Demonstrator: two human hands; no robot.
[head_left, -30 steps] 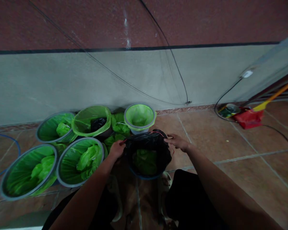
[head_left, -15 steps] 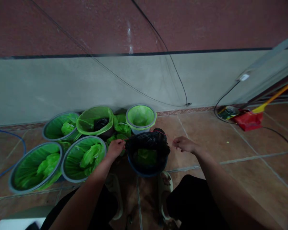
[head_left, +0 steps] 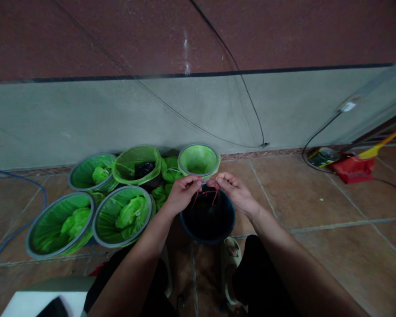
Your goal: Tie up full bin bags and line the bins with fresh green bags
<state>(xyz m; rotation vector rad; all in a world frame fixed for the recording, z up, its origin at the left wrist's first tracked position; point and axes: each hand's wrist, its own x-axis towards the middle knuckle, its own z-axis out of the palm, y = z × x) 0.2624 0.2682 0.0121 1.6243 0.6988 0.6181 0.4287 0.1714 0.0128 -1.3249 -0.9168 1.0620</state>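
Observation:
My left hand point(head_left: 182, 193) and my right hand point(head_left: 236, 192) are close together over a dark blue bin point(head_left: 207, 241) between my feet. Each hand is closed in a pinch on a thin red drawstring point(head_left: 214, 198), whose ends dangle below the fingers. Black plastic seems to fill the bin, but its inside is too dark to make out. Just behind my hands stands a smaller bin point(head_left: 199, 165) with a green liner folded over its rim.
To the left are several bins with green bags, including a front bin point(head_left: 122, 243). A blue hose point(head_left: 41, 187) curves at far left. A red dustpan point(head_left: 354, 169) lies at right. A white surface point(head_left: 23, 304) shows at lower left.
My right hand has moved left to meet my left hand over the bin and now pinches the red string. The black bag's raised edge and the green in it no longer show.

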